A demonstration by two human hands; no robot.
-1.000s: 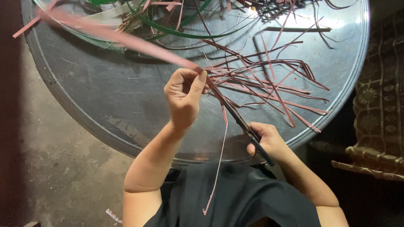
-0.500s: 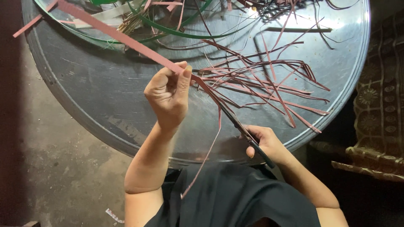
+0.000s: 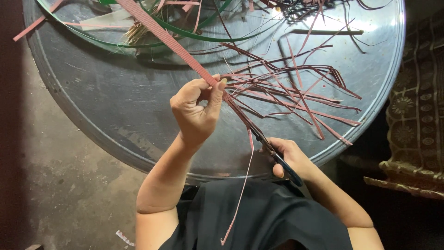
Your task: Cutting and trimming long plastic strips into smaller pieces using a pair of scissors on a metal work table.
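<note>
My left hand (image 3: 196, 109) pinches a long pink woven strap (image 3: 169, 40) between thumb and fingers, holding it taut over a big round metal tray (image 3: 111, 115). The strap runs from the upper left down to dark scissors (image 3: 277, 159) gripped in my right hand (image 3: 291, 159) near the tray's front rim. A thin pink sliver (image 3: 240, 194) hangs from the cut down over my dark shirt.
Many thin pink strips (image 3: 300, 92) lie scattered on the tray's right half. A green hoop (image 3: 194, 34) and pale straw bits lie at the tray's back. Grey concrete floor (image 3: 51, 185) is to the left, a patterned cloth (image 3: 416, 120) to the right.
My left hand has slid up the strap, away from the scissors. The strap now runs steeper toward the top. The hanging sliver has grown longer.
</note>
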